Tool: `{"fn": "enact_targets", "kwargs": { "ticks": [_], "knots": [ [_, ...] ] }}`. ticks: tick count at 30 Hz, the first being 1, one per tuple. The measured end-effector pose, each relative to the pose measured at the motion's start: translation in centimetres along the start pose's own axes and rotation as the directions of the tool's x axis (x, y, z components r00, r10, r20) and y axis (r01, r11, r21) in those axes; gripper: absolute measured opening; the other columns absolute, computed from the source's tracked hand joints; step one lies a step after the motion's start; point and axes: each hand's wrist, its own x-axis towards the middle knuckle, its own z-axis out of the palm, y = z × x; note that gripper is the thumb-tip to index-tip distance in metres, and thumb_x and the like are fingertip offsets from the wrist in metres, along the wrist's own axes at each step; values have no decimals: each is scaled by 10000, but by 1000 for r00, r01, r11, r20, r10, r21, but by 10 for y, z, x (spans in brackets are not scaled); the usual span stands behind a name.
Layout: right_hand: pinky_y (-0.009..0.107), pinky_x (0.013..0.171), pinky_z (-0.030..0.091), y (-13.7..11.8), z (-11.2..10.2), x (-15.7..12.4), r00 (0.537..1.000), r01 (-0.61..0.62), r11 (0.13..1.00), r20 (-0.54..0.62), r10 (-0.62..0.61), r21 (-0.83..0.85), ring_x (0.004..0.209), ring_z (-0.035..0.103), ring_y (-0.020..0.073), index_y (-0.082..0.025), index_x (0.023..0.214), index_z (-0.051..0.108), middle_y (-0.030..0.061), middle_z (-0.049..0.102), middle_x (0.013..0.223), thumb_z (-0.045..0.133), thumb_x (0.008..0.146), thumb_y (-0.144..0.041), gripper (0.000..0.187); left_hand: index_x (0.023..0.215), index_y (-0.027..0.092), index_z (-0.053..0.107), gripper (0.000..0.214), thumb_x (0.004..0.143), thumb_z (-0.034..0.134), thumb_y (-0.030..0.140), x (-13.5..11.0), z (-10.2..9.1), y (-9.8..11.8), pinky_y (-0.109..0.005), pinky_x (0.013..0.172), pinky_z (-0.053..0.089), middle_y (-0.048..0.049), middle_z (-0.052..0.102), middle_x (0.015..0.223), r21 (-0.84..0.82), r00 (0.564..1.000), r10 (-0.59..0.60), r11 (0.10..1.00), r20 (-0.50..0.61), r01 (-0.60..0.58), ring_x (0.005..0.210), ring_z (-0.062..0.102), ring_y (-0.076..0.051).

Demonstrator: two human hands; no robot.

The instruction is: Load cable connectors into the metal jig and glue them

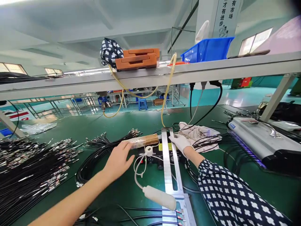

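Note:
My left hand (119, 160) is bare and reaches forward over the green table (98, 125), its fingers curled at the near end of a brown cylinder wrapped in clear film (144, 140). My right hand (180, 142) wears a white glove and a dotted sleeve, and rests with fingers bent on a long metal fixture (170, 169). A black box with a yellow label (157, 153) lies under the fixture. A white handle on a white cord (159, 197) lies in front of it.
Bundles of black cables with metal ends (28, 169) cover the left of the table, one coil (94, 157) near my left arm. A crumpled cloth (199, 133) and a grey machine (261, 141) sit to the right. A shelf (150, 77) overhead carries orange blocks and a blue bin.

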Motion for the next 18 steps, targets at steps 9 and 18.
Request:
{"fn": "enact_targets", "kwargs": {
  "ticks": [9,18],
  "knots": [
    [371,773,568,-31,-35,-40,982,108,952,119,-148,285,900,650,181,-157,1138,606,64,648,1092,588,949,-365,282,1188,168,584,333,928,609,375,111,-20,10,-418,832,554,-84,616,1174,69,978,56,995,199,-71,974,633,-212],
    [254,576,486,-43,-56,-95,940,171,930,228,-253,325,651,601,134,-169,990,667,8,681,773,667,855,-450,312,1214,178,578,361,926,607,394,147,-93,64,-453,894,529,-85,613,1207,70,947,225,966,231,-247,1044,618,-237]
  ]
}}
